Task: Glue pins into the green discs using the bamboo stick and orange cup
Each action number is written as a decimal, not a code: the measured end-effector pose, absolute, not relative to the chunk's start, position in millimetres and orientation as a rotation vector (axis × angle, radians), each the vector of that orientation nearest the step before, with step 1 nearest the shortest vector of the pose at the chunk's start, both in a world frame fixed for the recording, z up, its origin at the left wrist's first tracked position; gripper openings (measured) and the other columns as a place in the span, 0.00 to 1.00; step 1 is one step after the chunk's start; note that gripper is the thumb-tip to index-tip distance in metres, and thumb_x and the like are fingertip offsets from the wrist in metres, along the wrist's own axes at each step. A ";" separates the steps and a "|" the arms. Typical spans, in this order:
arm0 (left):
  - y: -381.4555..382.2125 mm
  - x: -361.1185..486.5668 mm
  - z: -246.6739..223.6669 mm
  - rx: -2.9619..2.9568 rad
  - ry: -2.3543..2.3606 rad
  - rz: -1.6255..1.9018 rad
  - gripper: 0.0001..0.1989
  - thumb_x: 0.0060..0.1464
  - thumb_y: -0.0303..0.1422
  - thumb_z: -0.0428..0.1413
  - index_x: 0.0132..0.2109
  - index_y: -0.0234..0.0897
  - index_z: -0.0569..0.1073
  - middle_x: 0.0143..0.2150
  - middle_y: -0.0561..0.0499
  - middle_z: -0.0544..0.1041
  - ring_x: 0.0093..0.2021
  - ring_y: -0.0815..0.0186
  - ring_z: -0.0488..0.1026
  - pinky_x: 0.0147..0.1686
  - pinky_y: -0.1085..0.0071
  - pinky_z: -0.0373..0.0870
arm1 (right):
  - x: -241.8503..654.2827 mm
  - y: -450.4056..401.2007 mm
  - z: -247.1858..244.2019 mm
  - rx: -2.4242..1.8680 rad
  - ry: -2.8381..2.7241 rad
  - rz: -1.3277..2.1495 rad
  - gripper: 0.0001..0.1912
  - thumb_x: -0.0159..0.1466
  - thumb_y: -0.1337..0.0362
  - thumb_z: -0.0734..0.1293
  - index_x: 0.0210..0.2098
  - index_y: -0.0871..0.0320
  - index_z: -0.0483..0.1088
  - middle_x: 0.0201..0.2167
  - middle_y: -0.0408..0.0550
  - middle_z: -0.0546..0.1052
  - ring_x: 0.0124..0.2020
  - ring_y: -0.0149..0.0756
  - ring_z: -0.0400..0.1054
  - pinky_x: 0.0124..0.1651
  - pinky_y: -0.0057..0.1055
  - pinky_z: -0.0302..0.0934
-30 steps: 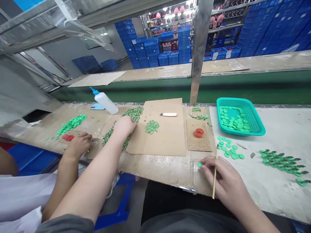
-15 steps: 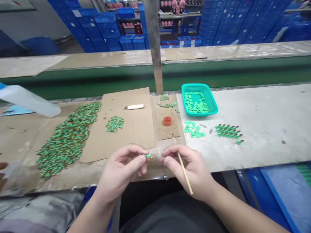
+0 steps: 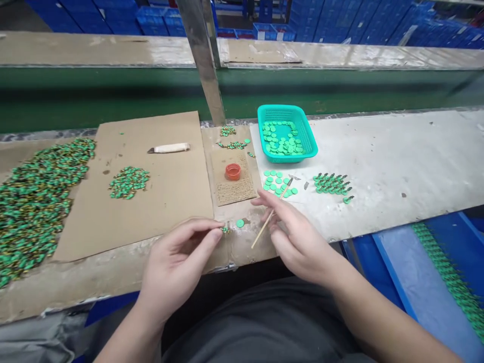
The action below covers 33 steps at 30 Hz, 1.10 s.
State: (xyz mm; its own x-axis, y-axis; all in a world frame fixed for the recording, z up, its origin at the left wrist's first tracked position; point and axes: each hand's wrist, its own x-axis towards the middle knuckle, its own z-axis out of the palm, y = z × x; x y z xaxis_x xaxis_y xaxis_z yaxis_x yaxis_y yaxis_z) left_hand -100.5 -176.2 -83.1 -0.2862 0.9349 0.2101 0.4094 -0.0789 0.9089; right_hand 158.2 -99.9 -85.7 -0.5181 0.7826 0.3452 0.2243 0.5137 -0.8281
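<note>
My left hand (image 3: 181, 257) pinches a small green-and-gold piece (image 3: 226, 230) between thumb and forefinger. Just right of it, a green disc (image 3: 240, 223) lies near the table's front edge. My right hand (image 3: 295, 237) holds a thin wooden stick (image 3: 264, 225) between its fingers, its dark tip pointing away from me over loose green discs (image 3: 273, 187). Beyond my hands, a small red cup (image 3: 233, 172) sits on a square of cardboard (image 3: 234, 194). A teal basket (image 3: 310, 143) with more discs stands behind the loose ones.
Left, a large heap of green pieces (image 3: 41, 196) and a small pile (image 3: 129, 182) flank a cardboard sheet's edge; a white-handled tool (image 3: 170, 148) lies on it. Right are rows of assembled pieces (image 3: 331, 183). A metal post (image 3: 206, 70) rises behind.
The view has shifted right and down. A green disc now lies between my hands. My right hand has opened somewhat, and the stick's dark tip now points away over the discs.
</note>
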 end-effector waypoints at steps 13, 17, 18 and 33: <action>-156.6 -92.7 -98.9 1.747 1.798 1.210 0.07 0.74 0.38 0.68 0.45 0.51 0.92 0.44 0.54 0.93 0.40 0.64 0.89 0.40 0.70 0.85 | 153.5 -84.5 -95.7 -0.726 -1.784 0.989 0.14 0.86 0.68 0.69 0.61 0.45 0.63 0.55 0.49 0.91 0.53 0.41 0.94 0.56 0.41 0.90; -155.8 -93.2 -100.8 1.797 1.800 1.184 0.06 0.75 0.38 0.68 0.47 0.52 0.92 0.45 0.55 0.93 0.40 0.65 0.89 0.40 0.70 0.85 | 159.3 -78.9 -97.1 -0.744 -1.936 0.945 0.03 0.88 0.65 0.69 0.55 0.50 0.74 0.57 0.51 0.92 0.60 0.45 0.92 0.62 0.43 0.88; -155.2 -93.1 -101.1 1.806 1.802 1.178 0.06 0.75 0.37 0.68 0.47 0.53 0.92 0.45 0.55 0.94 0.41 0.65 0.89 0.40 0.70 0.85 | 160.7 -78.1 -97.7 -0.755 -1.961 0.929 0.04 0.88 0.64 0.69 0.52 0.51 0.75 0.55 0.51 0.92 0.58 0.44 0.92 0.60 0.41 0.87; -154.3 -90.8 -100.5 1.978 1.812 1.131 0.05 0.77 0.36 0.68 0.49 0.53 0.90 0.45 0.58 0.93 0.42 0.66 0.89 0.43 0.69 0.86 | 166.6 -73.9 -96.2 -0.738 -2.094 0.750 0.09 0.89 0.62 0.67 0.50 0.53 0.76 0.47 0.49 0.91 0.47 0.41 0.89 0.51 0.36 0.81</action>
